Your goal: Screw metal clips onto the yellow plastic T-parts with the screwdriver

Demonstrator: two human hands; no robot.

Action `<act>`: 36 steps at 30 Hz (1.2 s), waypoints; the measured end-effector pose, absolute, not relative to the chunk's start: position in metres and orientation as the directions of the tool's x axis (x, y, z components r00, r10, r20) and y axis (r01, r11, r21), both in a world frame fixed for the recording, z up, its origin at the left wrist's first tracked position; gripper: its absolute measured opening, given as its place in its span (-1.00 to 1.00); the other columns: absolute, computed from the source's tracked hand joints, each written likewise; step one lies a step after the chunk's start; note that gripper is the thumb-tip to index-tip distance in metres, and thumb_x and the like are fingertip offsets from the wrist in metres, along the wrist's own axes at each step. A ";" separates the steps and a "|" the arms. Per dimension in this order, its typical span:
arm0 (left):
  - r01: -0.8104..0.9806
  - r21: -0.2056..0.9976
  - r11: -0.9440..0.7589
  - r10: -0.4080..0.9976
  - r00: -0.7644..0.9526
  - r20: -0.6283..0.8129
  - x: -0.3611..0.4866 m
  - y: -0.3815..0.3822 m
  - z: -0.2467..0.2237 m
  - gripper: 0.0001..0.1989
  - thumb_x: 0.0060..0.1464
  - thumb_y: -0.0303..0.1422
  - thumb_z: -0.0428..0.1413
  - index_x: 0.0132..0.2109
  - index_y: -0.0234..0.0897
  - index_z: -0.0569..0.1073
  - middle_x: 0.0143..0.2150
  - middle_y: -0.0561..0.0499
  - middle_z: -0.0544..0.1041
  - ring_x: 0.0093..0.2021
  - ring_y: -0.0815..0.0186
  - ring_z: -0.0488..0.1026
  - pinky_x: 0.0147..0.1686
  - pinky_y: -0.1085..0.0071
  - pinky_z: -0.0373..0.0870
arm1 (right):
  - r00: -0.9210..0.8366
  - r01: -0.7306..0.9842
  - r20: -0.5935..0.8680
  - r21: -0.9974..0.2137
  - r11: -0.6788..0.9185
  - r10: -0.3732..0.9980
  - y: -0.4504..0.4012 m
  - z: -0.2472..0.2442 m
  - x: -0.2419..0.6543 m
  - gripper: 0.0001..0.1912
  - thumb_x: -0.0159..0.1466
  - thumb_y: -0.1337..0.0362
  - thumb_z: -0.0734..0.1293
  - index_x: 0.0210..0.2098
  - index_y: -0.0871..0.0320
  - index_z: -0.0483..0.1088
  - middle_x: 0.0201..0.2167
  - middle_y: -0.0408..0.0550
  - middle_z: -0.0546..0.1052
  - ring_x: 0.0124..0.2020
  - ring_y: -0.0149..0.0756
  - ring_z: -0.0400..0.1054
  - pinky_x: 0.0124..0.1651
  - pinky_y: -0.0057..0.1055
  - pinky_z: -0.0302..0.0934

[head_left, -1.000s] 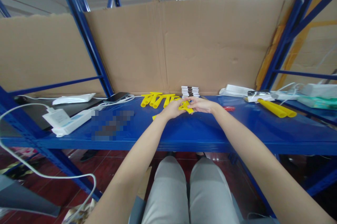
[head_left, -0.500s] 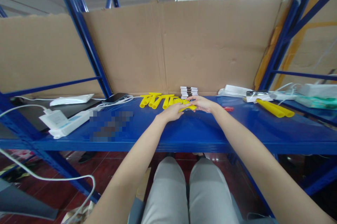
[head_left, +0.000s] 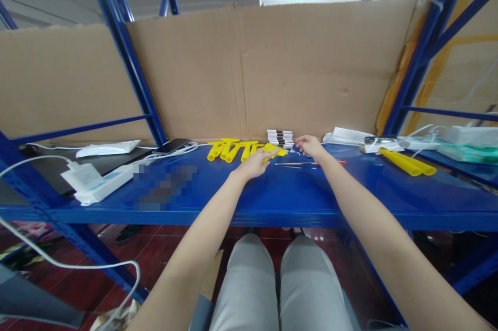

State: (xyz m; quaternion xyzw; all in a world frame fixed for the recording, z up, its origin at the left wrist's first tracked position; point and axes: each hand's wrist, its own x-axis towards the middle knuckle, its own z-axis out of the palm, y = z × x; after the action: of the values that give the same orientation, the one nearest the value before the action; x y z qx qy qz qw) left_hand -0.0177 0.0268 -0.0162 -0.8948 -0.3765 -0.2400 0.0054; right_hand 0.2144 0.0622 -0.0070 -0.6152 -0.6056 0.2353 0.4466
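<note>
A white power strip [head_left: 107,181] sat on the blue shelf [head_left: 280,196], and to its right lay a row of yellow T-shaped pieces [head_left: 230,150]. Beside them the left hand [head_left: 253,164] had its fingers together on another yellow piece [head_left: 280,151]. A stack of white strips [head_left: 280,139] followed, then the right hand [head_left: 309,145], half curled near small bits [head_left: 294,152] — whether it pinched one could not be told. Its wrist crossed a red-handled tool [head_left: 342,162]; farther right lay yellow tubes [head_left: 406,162].
</note>
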 end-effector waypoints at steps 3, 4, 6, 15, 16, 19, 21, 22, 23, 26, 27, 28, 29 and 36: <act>0.707 0.194 -0.680 0.704 0.554 0.445 -0.020 0.026 -0.013 -0.47 0.15 -0.49 -0.02 0.27 -0.21 0.28 0.13 -0.13 0.47 0.08 0.17 0.40 0.13 0.18 0.28 | 0.130 0.823 0.357 -0.559 0.100 0.925 0.065 -0.011 0.231 -0.68 0.20 0.42 0.22 -0.11 0.17 0.51 -0.02 0.13 0.51 0.02 -0.05 0.35 0.06 -0.15 0.21; 0.716 0.197 -0.669 0.711 0.541 0.449 -0.020 0.026 -0.012 -0.48 0.15 -0.48 -0.02 0.26 -0.22 0.30 0.12 -0.13 0.48 0.07 0.16 0.41 0.11 0.18 0.30 | 0.117 0.873 0.348 -0.482 0.071 0.930 0.065 -0.012 0.235 -0.67 0.20 0.42 0.22 -0.11 0.15 0.52 0.02 0.12 0.49 0.08 0.00 0.30 0.10 -0.08 0.17; 0.728 0.203 -0.655 0.720 0.519 0.461 -0.020 0.025 -0.011 -0.49 0.14 -0.47 0.00 0.25 -0.20 0.32 0.09 -0.12 0.50 0.06 0.16 0.42 0.09 0.20 0.33 | 0.102 0.928 0.300 -0.371 0.018 0.949 0.065 -0.015 0.238 -0.64 0.20 0.40 0.23 -0.09 0.06 0.54 0.07 0.08 0.46 0.15 0.07 0.21 0.14 0.06 0.09; 0.734 0.237 -0.637 0.742 0.498 0.449 -0.020 0.025 -0.011 -0.48 0.12 -0.47 0.01 0.24 -0.20 0.33 0.03 -0.12 0.54 0.01 0.15 0.45 0.05 0.19 0.35 | -0.010 0.979 0.229 -0.196 0.056 0.973 0.063 -0.021 0.228 -0.64 0.25 0.31 0.21 -0.06 -0.04 0.53 0.08 0.14 0.37 0.18 0.13 0.11 0.16 0.20 0.01; 0.737 0.239 -0.632 0.746 0.496 0.444 -0.020 0.025 -0.011 -0.48 0.12 -0.48 0.02 0.24 -0.21 0.33 0.05 -0.12 0.53 0.02 0.15 0.45 0.05 0.18 0.35 | -0.009 0.981 0.214 -0.188 0.050 0.977 0.062 -0.021 0.227 -0.63 0.25 0.33 0.20 -0.04 -0.02 0.52 0.09 0.15 0.36 0.19 0.13 0.11 0.16 0.20 0.00; 0.736 0.240 -0.634 0.747 0.501 0.437 -0.019 0.025 -0.011 -0.47 0.12 -0.49 0.01 0.25 -0.23 0.32 0.08 -0.13 0.51 0.04 0.15 0.44 0.08 0.18 0.33 | 0.000 0.986 0.179 -0.163 0.029 0.984 0.060 -0.019 0.223 -0.59 0.24 0.37 0.18 0.00 0.03 0.50 0.13 0.18 0.34 0.21 0.14 0.10 0.17 0.20 0.00; 0.732 0.240 -0.638 0.744 0.505 0.438 -0.019 0.024 -0.011 -0.47 0.12 -0.50 0.01 0.25 -0.24 0.32 0.08 -0.13 0.51 0.05 0.15 0.44 0.08 0.18 0.32 | 0.002 0.988 0.178 -0.152 0.026 0.984 0.059 -0.018 0.223 -0.57 0.23 0.40 0.17 0.01 0.03 0.50 0.14 0.17 0.34 0.21 0.14 0.10 0.17 0.20 0.01; 0.730 0.241 -0.640 0.742 0.505 0.440 -0.019 0.025 -0.011 -0.47 0.11 -0.50 0.01 0.25 -0.23 0.32 0.08 -0.13 0.52 0.05 0.16 0.44 0.08 0.17 0.32 | 0.000 0.988 0.180 -0.152 0.028 0.984 0.058 -0.017 0.223 -0.56 0.23 0.41 0.18 0.01 0.03 0.50 0.15 0.16 0.34 0.21 0.13 0.11 0.17 0.19 0.02; 0.727 0.243 -0.642 0.741 0.506 0.442 -0.019 0.025 -0.011 -0.47 0.11 -0.50 0.01 0.25 -0.23 0.32 0.08 -0.12 0.52 0.05 0.16 0.44 0.08 0.18 0.32 | -0.002 0.987 0.181 -0.156 0.031 0.983 0.058 -0.017 0.223 -0.56 0.22 0.42 0.18 0.00 0.02 0.50 0.15 0.15 0.35 0.21 0.13 0.12 0.17 0.18 0.03; 0.724 0.248 -0.644 0.740 0.506 0.444 -0.019 0.026 -0.011 -0.47 0.10 -0.50 0.01 0.24 -0.24 0.33 0.08 -0.13 0.51 0.05 0.16 0.44 0.09 0.19 0.32 | 0.010 0.984 0.193 -0.177 0.025 0.981 0.058 -0.017 0.224 -0.58 0.22 0.43 0.19 -0.02 0.03 0.52 0.12 0.14 0.40 0.18 0.11 0.17 0.16 0.13 0.08; 0.723 0.249 -0.645 0.739 0.507 0.444 -0.019 0.026 -0.011 -0.47 0.10 -0.50 0.02 0.24 -0.24 0.33 0.08 -0.13 0.51 0.05 0.15 0.44 0.10 0.19 0.31 | 0.017 0.983 0.203 -0.180 0.020 0.979 0.058 -0.016 0.225 -0.58 0.22 0.42 0.19 -0.02 0.04 0.52 0.11 0.14 0.41 0.18 0.10 0.19 0.15 0.11 0.09; 0.721 0.251 -0.646 0.739 0.507 0.444 -0.019 0.026 -0.011 -0.47 0.10 -0.50 0.02 0.24 -0.25 0.33 0.09 -0.13 0.51 0.06 0.15 0.44 0.10 0.18 0.31 | 0.024 0.984 0.216 -0.180 0.016 0.976 0.058 -0.016 0.225 -0.59 0.23 0.42 0.19 -0.02 0.04 0.52 0.11 0.13 0.42 0.17 0.08 0.20 0.15 0.08 0.10; 0.718 0.254 -0.648 0.737 0.508 0.445 -0.019 0.026 -0.011 -0.47 0.10 -0.50 0.02 0.24 -0.24 0.33 0.09 -0.13 0.51 0.06 0.15 0.43 0.11 0.18 0.31 | 0.030 0.984 0.226 -0.175 0.011 0.974 0.058 -0.016 0.225 -0.59 0.24 0.41 0.19 -0.02 0.05 0.52 0.11 0.13 0.42 0.17 0.07 0.21 0.15 0.05 0.11; 0.661 0.327 -0.676 0.726 0.517 0.454 -0.021 0.031 -0.016 -0.45 0.08 -0.53 0.03 0.24 -0.27 0.33 0.10 -0.15 0.50 0.07 0.11 0.43 0.13 0.13 0.28 | 0.046 0.994 0.208 -0.111 -0.023 0.977 0.058 -0.015 0.223 -0.63 0.29 0.33 0.17 -0.01 0.07 0.51 0.08 0.09 0.46 0.14 -0.03 0.26 0.13 -0.07 0.14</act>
State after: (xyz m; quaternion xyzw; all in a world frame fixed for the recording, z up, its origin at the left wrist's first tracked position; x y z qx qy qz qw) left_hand -0.0208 0.0313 -0.0162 -0.8692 -0.3988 -0.2869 -0.0567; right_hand 0.2229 0.0581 -0.0152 -0.7143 -0.6897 -0.0364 0.1130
